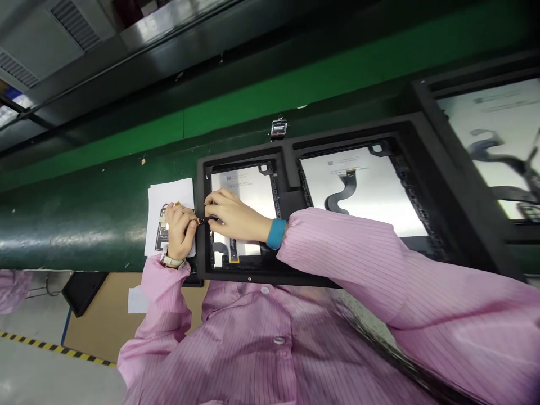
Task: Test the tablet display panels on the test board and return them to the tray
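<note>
My left hand (pixel 180 232) is closed over a small circuit board (pixel 162 229) with a dark printed label, which lies on white paper (pixel 154 197). A short brownish flex cable (pixel 197 221) sticks out from between the thumb and fingers. My right hand (pixel 238 216) reaches over the left-hand display panel (pixel 257 194), which sits in a black foam tray (pixel 201 247). Its thumb and fingers pinch a dark flex cable end beside the left fingertips. Whether the two ends are joined cannot be made out. Below this hand hangs another flex cable (pixel 233 250) with a yellow end.
A second display panel (pixel 375 180) with a curved grey ribbon lies to the right in the tray. Farther right is another panel (pixel 506 129) in its own frame. A small metal counter (pixel 278 128) stands behind the tray on the green bench (pixel 84 225).
</note>
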{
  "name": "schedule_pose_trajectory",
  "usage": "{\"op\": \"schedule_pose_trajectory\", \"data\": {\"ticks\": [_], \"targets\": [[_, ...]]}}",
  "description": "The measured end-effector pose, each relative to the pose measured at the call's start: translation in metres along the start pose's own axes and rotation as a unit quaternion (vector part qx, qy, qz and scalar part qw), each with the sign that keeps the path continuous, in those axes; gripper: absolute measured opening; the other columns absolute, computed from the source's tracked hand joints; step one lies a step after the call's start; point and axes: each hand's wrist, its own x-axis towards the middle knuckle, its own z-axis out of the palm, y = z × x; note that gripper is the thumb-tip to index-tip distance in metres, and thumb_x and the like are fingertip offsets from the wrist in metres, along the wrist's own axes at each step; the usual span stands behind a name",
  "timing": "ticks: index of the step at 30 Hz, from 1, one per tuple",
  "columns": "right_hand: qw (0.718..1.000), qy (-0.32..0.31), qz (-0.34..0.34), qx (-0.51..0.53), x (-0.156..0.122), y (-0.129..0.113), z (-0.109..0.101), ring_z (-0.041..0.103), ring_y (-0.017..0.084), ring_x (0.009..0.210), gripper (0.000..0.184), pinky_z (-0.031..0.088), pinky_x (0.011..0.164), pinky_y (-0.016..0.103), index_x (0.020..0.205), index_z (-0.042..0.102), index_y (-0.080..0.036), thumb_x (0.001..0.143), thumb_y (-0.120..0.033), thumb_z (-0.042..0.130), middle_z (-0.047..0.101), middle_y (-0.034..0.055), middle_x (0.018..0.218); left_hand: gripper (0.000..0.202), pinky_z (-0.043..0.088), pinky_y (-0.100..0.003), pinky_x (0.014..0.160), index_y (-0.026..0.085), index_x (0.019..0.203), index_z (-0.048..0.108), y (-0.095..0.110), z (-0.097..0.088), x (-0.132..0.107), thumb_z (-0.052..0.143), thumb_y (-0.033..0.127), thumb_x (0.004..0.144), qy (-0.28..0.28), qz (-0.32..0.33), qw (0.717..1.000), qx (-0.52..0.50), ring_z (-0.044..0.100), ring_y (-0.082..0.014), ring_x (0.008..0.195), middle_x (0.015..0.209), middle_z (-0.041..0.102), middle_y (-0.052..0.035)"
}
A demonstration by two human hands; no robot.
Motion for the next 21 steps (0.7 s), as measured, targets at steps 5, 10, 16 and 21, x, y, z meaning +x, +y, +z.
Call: {"op": "schedule_pose_trajectory", "data": {"ticks": [5,10,16,21], "targets": [[1.0,0.028,0.011,-0.005,0.007,0.003,0.008,0.045,0.025,0.11,0.013,0.041,0.097,0.042,0.091,0.069,-0.015,0.092,-0.02,0.058,0.057,0.0108,0.114,0.021,0.035,-0.051,0.11,0.023,0.085,0.059,-0.004,-0.001,0.002,0.045,0.027,0.101,-0.017,0.008,1.0,0.013,0.055,-0.0229,0.096,0.09,0.063,-0.004],[0.999,0.04,0.002,-0.024,0.016,0.007,0.012,0.045,0.025,0.11,0.017,0.039,0.096,0.042,0.095,0.072,-0.018,0.095,-0.029,0.059,0.056,0.0093,0.116,0.017,0.037,-0.051,0.108,0.022,0.086,0.062,-0.013,-0.001,0.005,0.05,0.024,0.098,-0.01,0.024,0.999,0.025,0.056,-0.0237,0.094,0.09,0.064,-0.0047],[0.998,0.034,-0.003,-0.059,0.021,0.008,0.005,0.048,0.024,0.111,0.022,0.043,0.097,0.041,0.102,0.073,-0.024,0.098,-0.04,0.059,0.057,0.0059,0.12,0.014,0.039,-0.05,0.102,0.023,0.087,0.063,-0.029,0.0,0.005,0.052,0.022,0.096,0.008,0.069,0.997,0.027,0.058,-0.0252,0.091,0.089,0.066,-0.0053],[0.997,-0.002,-0.023,-0.067,0.024,0.005,-0.007,0.048,0.027,0.119,0.034,0.043,0.105,0.048,0.107,0.071,-0.026,0.102,-0.052,0.048,0.055,0.0027,0.131,0.007,0.042,-0.055,0.095,0.027,0.087,0.061,-0.048,0.004,0.012,0.054,0.027,0.09,0.009,0.087,0.996,0.035,0.058,-0.0295,0.084,0.086,0.067,-0.0059]]}}
